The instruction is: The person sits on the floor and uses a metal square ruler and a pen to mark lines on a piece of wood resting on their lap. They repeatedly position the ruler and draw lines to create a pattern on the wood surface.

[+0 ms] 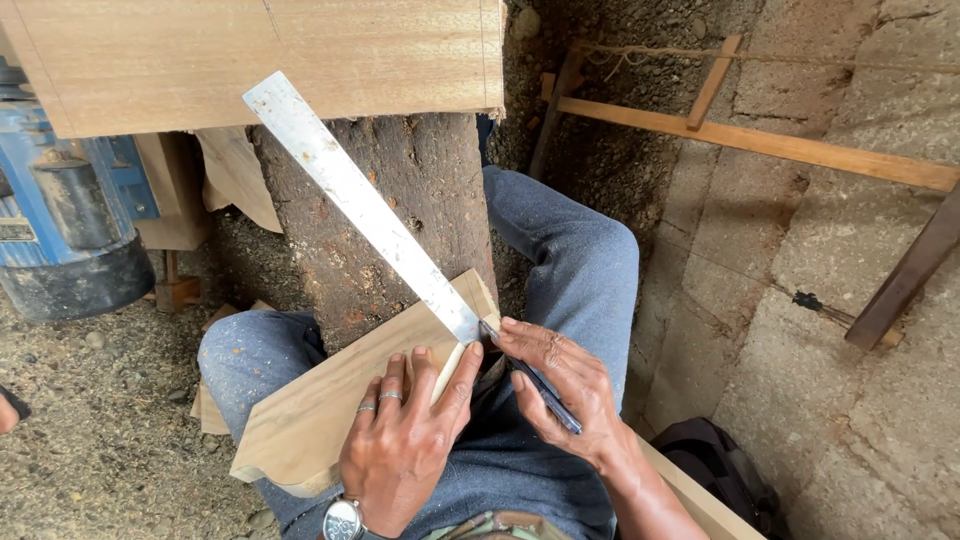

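A pale wooden board point(330, 395) lies slanted across my lap. A long metal ruler point(350, 195) rests on it and reaches up over a log. My left hand point(405, 440), with rings and a wristwatch, presses flat on the board and pins the ruler's lower end with the thumb. My right hand point(560, 385) grips a dark pencil point(535, 380) whose tip touches the board's edge beside the ruler's end.
A rough log point(400, 200) stands between my knees, with a wide plank point(250, 55) on top. A blue machine point(60, 210) sits at left on gravel. Wooden slats point(760, 140) lie on stone slabs at right, and a dark bag point(715, 465) lies lower right.
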